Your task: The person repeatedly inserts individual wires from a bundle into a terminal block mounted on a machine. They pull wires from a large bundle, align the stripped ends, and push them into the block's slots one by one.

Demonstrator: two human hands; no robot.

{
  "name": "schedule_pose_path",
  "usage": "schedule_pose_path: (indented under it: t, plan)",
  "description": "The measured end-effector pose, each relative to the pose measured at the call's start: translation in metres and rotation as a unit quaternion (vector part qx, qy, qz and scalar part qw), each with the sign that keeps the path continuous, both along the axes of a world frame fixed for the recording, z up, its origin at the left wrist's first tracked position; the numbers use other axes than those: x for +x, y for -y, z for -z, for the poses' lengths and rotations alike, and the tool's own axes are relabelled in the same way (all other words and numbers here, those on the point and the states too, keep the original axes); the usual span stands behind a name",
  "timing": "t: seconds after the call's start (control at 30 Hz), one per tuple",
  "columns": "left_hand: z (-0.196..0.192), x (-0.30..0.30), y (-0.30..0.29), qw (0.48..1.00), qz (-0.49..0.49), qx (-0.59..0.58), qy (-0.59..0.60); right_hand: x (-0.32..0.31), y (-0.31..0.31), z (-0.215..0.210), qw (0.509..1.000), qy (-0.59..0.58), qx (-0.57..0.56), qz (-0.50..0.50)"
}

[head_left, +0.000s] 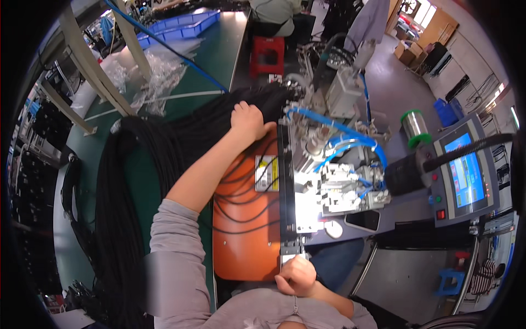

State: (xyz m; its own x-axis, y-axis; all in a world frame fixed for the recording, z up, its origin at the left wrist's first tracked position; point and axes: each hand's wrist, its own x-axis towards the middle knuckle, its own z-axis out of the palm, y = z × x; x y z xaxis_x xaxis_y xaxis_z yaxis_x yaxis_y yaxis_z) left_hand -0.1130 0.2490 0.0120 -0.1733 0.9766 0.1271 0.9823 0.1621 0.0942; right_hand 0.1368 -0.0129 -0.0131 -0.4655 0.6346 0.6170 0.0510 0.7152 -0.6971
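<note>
Right hand (297, 275) at half past five: fingers curled beside the metal block (293, 249); whether anything is grasped cannot be told. Orange board (244, 255) at seven, thin black cables (235, 233) across it. Left hand (247, 122) at twelve — over the thick black cable bundle (186, 137), fingers bent, grip indeterminable. Machine (345, 189) at three — lit screen (464, 172) beyond. Red stool (267, 54) at twelve, farther off.
</note>
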Motion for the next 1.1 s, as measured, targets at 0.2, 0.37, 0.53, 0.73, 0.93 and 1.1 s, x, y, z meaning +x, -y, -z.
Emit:
schedule_pose_path:
  t: [0.2,0.37,0.53,0.73,0.93,1.1]
  plan:
    - [0.006,0.018,-0.051,0.999,-0.005,-0.032,0.031,0.004,-0.003,-0.001,0.999,-0.023,-0.049,-0.004]
    - [-0.005,-0.005,-0.085,0.963,0.080,-0.249,0.056,0.005,-0.004,0.002,0.995,-0.051,-0.090,-0.002]
    - [-0.004,0.007,-0.080,0.984,-0.030,-0.142,0.102,0.006,-0.004,-0.001,0.993,-0.068,-0.100,0.004]
    - [-0.004,-0.025,-0.079,0.924,-0.012,-0.024,0.381,0.011,-0.009,-0.002,0.991,-0.057,-0.118,-0.007]
    - [-0.048,-0.057,-0.033,0.705,0.116,0.118,0.689,0.012,-0.010,-0.002,0.991,-0.035,-0.127,-0.006]
    - [-0.065,-0.065,0.023,0.614,0.097,0.230,0.749,0.014,-0.007,0.006,0.992,-0.020,-0.123,0.011]
